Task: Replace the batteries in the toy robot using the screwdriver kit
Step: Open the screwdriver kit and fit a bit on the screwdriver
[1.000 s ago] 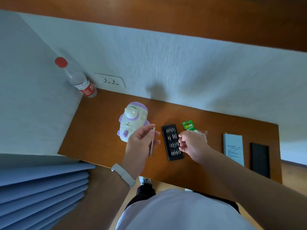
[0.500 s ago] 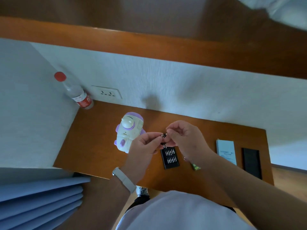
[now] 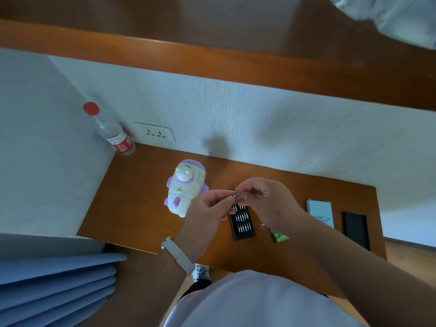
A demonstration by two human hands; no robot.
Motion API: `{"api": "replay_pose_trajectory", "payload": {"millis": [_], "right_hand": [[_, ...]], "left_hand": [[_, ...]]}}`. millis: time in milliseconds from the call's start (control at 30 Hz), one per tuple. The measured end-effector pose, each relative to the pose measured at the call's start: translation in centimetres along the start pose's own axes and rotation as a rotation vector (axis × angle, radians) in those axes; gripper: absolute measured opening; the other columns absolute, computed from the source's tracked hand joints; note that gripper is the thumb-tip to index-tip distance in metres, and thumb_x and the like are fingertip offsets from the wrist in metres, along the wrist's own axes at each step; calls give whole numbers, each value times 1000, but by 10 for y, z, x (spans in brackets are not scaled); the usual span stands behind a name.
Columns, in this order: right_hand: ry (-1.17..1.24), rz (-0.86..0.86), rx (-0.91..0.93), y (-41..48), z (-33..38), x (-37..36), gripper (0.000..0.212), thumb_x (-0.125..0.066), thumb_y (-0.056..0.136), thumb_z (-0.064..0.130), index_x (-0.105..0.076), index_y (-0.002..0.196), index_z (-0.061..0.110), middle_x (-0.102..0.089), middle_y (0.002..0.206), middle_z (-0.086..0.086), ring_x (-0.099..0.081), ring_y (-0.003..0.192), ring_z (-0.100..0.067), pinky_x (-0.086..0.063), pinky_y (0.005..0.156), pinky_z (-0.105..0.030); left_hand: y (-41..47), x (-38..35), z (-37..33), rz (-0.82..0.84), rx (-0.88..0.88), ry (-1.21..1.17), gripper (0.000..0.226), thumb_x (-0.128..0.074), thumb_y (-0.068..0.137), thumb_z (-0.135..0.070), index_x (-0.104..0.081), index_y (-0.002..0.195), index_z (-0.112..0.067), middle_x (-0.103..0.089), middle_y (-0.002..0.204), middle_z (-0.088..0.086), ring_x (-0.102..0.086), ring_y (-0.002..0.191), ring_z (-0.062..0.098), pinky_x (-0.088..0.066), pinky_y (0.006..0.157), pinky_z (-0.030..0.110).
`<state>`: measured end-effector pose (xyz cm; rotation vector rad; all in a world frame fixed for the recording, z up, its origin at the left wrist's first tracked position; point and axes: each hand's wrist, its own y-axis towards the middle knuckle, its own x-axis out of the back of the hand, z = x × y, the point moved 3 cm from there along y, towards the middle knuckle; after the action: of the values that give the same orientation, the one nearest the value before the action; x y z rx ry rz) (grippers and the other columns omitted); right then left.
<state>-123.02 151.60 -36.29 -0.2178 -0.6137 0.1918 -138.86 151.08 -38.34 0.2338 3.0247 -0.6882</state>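
Remaining together, left hand [image 3: 210, 208] and right hand [image 3: 266, 199] pinch the screwdriver [image 3: 236, 195].

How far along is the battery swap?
Done: bit tray lies open on the desk, battery pack set out. In hand: left hand and right hand pinch the screwdriver above the tray, apparently seating a bit. Remaining: toy robot lies untouched; unscrewing and swapping batteries not yet started.

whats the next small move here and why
Probably finish seating the small metal piece, likely a screwdriver bit: the left hand and right hand pinch it between them above the bit tray, and neither holds the toy robot yet.
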Motion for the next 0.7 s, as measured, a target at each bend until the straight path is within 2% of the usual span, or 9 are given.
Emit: {"api": "replay_pose_trajectory", "payload": {"millis": [67, 200, 333, 433, 567, 700], "right_hand": [[-65, 0, 19, 0, 0, 0, 30, -56, 99, 24, -62, 81, 47, -69, 80, 25, -66, 84, 2, -57, 79, -25], [-213, 19, 109, -2, 4, -1, 25, -54, 99, 24, -62, 87, 46, -64, 82, 24, -63, 81, -1, -57, 73, -26], [-240, 61, 156, -3, 7, -2, 20, -56, 97, 23, -66, 87, 38, -65, 77, 22, -62, 79, -1, -56, 67, -25], [-218, 80, 102, -3, 10, -1, 19, -60, 95, 25, -61, 84, 40, -66, 77, 22, -64, 70, -2, -54, 61, -23], [-155, 119, 47, -2, 16, -2, 14, -63, 93, 25, -63, 84, 36, -69, 79, 18, -68, 76, -10, -60, 75, -37], [-111, 125, 27, -1, 20, -7, 16, -64, 93, 23, -66, 83, 35, -71, 78, 18, -68, 76, -4, -59, 79, -34]], "left_hand": [[-2, 1, 1, 6, 0, 24, 18, -64, 97, -7, -74, 90, -20, -74, 69, -4, -68, 66, 8, -52, 60, 17], [-5, 3, 1, -5, 6, 61, 16, -68, 94, -11, -76, 85, -21, -74, 68, -5, -67, 64, 7, -51, 58, 19], [-6, 7, 0, 13, 20, 80, 13, -71, 92, -10, -76, 84, -19, -72, 63, -6, -64, 59, 6, -48, 56, 15], [-6, 10, 2, 10, 27, 71, 11, -72, 91, -8, -76, 84, -16, -71, 62, -4, -64, 57, 6, -49, 54, 14], [-7, 18, 2, 36, 13, 49, 11, -72, 90, -7, -75, 82, -13, -70, 60, -2, -63, 54, 5, -50, 53, 14], [-7, 24, 1, 58, -11, 45, 15, -69, 93, -6, -74, 81, -13, -68, 59, 0, -61, 53, 6, -51, 54, 15]]}}
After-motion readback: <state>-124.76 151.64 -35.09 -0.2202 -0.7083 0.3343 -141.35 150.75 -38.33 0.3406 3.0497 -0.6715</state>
